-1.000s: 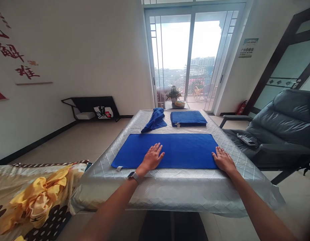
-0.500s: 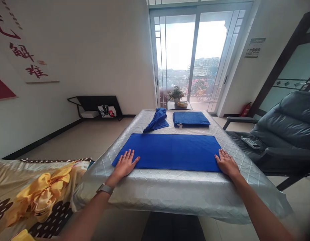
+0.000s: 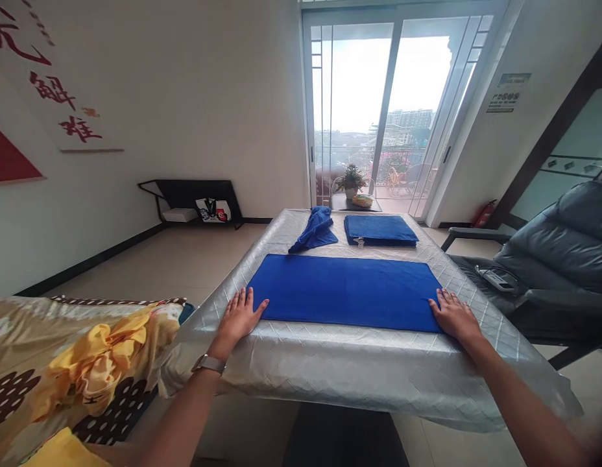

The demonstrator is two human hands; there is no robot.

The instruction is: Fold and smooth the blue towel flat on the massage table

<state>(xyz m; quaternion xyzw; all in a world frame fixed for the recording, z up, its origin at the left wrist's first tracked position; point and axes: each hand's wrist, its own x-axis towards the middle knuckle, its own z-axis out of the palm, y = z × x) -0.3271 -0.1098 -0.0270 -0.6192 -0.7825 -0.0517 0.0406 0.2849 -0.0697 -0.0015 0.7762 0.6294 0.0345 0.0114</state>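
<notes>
A blue towel (image 3: 344, 292) lies flat and smooth across the near half of a table with a silver quilted cover (image 3: 330, 363). My left hand (image 3: 239, 314) rests palm down at the towel's near left corner, fingers spread, with the thumb at its edge. At the right end, my right hand (image 3: 455, 314) lies open over the near right corner. Beyond the flat towel sits a crumpled blue cloth (image 3: 315, 230), its lower end close to the towel's far edge. To the right of it is a neat stack of folded blue towels (image 3: 380, 230) with a white tag showing.
A bed with a patterned cover (image 3: 19, 344) and a crumpled yellow garment (image 3: 104, 357) is at the left. On the right stands a dark padded armchair (image 3: 568, 246) holding a power strip (image 3: 495, 279). Behind the table, a small stand carries a potted plant (image 3: 350, 181).
My left hand has slid outward to the left along the towel, and now sits at its corner rather than on it. The right hand stays at its corner. The view has shifted slightly.
</notes>
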